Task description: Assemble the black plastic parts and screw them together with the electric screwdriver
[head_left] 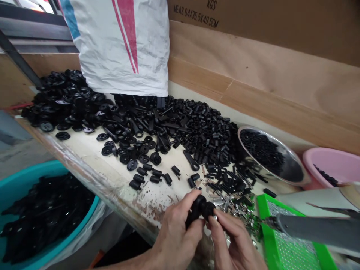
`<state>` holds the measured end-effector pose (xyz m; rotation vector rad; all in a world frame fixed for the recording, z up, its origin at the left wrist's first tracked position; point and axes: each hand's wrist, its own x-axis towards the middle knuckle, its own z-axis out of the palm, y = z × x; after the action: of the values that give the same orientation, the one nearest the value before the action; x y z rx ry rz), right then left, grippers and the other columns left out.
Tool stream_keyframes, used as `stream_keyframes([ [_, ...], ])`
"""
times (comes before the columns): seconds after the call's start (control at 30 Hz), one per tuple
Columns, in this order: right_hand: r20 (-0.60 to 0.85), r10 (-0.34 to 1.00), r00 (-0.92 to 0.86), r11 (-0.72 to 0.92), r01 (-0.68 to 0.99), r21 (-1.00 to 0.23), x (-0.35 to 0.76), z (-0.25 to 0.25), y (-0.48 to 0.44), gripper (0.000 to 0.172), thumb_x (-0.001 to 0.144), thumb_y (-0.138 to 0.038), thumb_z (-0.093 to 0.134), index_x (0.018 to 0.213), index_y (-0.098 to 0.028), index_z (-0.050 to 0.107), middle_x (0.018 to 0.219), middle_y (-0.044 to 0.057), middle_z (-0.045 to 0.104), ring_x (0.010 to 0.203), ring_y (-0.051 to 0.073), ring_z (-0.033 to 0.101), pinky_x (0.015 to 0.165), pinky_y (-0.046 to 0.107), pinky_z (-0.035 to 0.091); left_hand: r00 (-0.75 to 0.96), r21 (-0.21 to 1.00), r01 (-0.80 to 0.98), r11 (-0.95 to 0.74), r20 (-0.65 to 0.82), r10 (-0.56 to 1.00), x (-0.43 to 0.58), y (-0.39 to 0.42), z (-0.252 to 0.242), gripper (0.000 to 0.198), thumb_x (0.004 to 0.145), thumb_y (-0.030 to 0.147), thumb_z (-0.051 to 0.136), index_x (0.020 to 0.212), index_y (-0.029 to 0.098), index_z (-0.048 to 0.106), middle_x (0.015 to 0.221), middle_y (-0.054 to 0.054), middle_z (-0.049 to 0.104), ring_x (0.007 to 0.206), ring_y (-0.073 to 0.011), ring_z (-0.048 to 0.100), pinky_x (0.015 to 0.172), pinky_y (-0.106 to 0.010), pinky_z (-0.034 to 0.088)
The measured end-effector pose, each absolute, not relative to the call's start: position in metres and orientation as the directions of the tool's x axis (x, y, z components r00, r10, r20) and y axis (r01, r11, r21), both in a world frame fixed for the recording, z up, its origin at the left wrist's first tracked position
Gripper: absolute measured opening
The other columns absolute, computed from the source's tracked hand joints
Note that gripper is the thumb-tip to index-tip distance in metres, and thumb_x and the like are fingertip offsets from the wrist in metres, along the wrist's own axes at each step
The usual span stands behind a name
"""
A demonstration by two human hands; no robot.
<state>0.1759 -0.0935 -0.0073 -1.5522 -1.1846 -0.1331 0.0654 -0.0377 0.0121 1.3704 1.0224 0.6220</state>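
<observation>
My left hand [177, 228] is closed around a black plastic part with a rounded end [199, 204]. Against it, the thumb and fingers of my right hand [234, 242] pinch a small round black plastic piece [208, 210]. The two pieces meet or nearly meet; my fingers hide the contact. Just beyond my hands lie several short black stepped cylinders [155, 179] on the worktable [153, 200]. Small metal clips or strips [239, 206] and thin black pins [225, 183] are scattered beside my right hand.
Heaps of black discs [73, 101], levers [163, 140] and short tubes [208, 129] cover the back. Right of them stand a steel bowl [295, 174], a pink basin [332, 161], a green tray [266, 225] and a grey screwdriver-like tool [315, 227]. A teal tub [50, 168] stands at left.
</observation>
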Motion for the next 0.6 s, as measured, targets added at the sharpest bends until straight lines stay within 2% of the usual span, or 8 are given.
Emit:
stream_keyframes([
  [0.23, 0.574, 0.618, 0.538, 0.114, 0.661, -0.742, 0.177, -0.018, -0.098, 0.009, 0.081, -0.024, 0.067, 0.089, -0.021, 0.071, 0.08, 0.001, 0.07, 0.069, 0.013, 0.064, 0.069, 0.022, 0.049, 0.485, 0.969, 0.183, 0.165, -0.235, 0.842, 0.065, -0.04, 0.014, 0.036, 0.081, 0.018, 0.051, 0.116, 0.024, 0.058, 0.074, 0.003, 0.06, 0.065, -0.011, 0.051, 0.062, -0.019, 0.041],
  [0.37, 0.525, 0.653, 0.545, 0.057, 0.656, -0.752, 0.18, -0.022, -0.101, 0.024, 0.081, -0.025, 0.067, 0.104, -0.019, 0.07, 0.09, 0.005, 0.072, 0.07, 0.015, 0.066, 0.066, 0.023, 0.051, 0.492, 0.968, 0.211, 0.134, -0.224, 0.841, 0.066, -0.041, 0.015, 0.046, 0.079, 0.016, 0.051, 0.125, 0.017, 0.054, 0.082, -0.002, 0.065, 0.071, -0.0129, 0.056, 0.065, -0.02, 0.044],
  [0.47, 0.557, 0.726, 0.404, 0.15, 0.697, -0.702, 0.187, -0.02, -0.101, 0.028, 0.084, -0.016, 0.062, 0.111, -0.02, 0.069, 0.098, 0.006, 0.07, 0.08, 0.016, 0.067, 0.072, 0.025, 0.054, 0.498, 0.971, 0.226, 0.08, -0.186, 0.847, 0.065, -0.043, 0.012, 0.049, 0.081, 0.015, 0.048, 0.13, 0.015, 0.051, 0.085, -0.003, 0.066, 0.071, -0.0128, 0.058, 0.068, -0.021, 0.046],
  [0.6, 0.594, 0.79, 0.149, 0.279, 0.776, -0.566, 0.201, -0.016, -0.1, 0.039, 0.084, -0.008, 0.06, 0.12, -0.021, 0.063, 0.101, 0.006, 0.068, 0.084, 0.015, 0.068, 0.073, 0.022, 0.056, 0.501, 0.971, 0.24, -0.007, -0.117, 0.858, 0.062, -0.045, 0.005, 0.048, 0.082, 0.014, 0.046, 0.13, 0.017, 0.051, 0.087, -0.001, 0.067, 0.074, -0.013, 0.061, 0.075, -0.022, 0.047],
])
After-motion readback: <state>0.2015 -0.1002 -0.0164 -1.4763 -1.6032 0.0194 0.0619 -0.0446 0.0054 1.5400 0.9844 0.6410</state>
